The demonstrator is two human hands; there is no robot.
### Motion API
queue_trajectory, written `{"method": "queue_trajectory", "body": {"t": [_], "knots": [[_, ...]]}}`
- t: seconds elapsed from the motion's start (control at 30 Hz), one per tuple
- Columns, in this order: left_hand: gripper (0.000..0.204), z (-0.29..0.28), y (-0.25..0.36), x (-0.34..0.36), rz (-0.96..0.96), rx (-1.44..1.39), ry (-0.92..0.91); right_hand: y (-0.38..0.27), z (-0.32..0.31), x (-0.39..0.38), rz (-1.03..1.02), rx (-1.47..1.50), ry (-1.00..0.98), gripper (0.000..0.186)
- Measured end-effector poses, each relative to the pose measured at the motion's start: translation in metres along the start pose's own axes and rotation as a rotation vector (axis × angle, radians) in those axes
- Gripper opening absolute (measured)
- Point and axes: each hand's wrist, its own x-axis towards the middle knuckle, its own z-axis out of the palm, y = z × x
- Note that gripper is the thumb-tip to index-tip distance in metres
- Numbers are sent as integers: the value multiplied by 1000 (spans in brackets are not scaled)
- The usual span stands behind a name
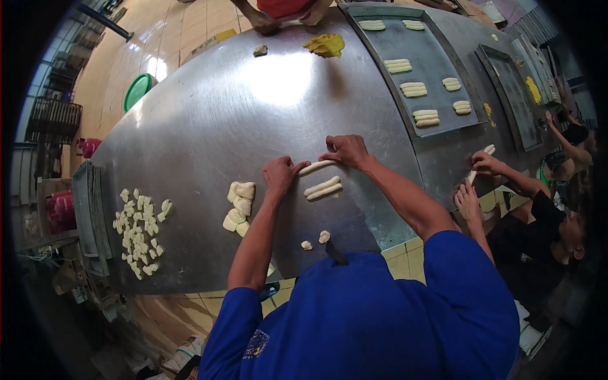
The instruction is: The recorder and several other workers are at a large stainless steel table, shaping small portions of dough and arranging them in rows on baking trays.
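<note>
My left hand [284, 171] and my right hand [342, 151] pinch opposite ends of a pale dough rope [316, 166] on the steel table [202, 139]. Just below it lie two dough ropes [323, 187] side by side. Left of my left forearm is a group of larger dough pieces [238, 206], and farther left a scattered heap of small dough bits [140, 231]. Two small lumps [324, 237] rest near the table's front edge, before my body.
Dough-loaded tray [428, 95] at upper right; another tray [516, 95] beyond. A co-worker [538, 234] at right holds dough; others work at top [282, 12] and far right [573, 149]. Yellow smear [323, 45] near top. Green-lidded container [138, 92] and stacked pans [92, 215] at left.
</note>
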Motion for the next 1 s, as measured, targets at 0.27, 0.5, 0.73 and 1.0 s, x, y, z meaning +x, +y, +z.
{"method": "queue_trajectory", "body": {"t": [0.27, 0.5, 0.73, 1.0], "knots": [[72, 0, 2, -2, 1, -6, 73, 5, -3, -11, 47, 87, 14, 58], [57, -10, -7, -2, -18, -146, -16, 5, -7, -14, 56, 317, 9, 38], [45, 4, -8, -32, 474, -267, 89, -2, 6, -52, -250, 172, 134, 32], [35, 5, -15, -56, 271, -432, -38, -35, -29, -58, 121, 430, -172, 20]]}}
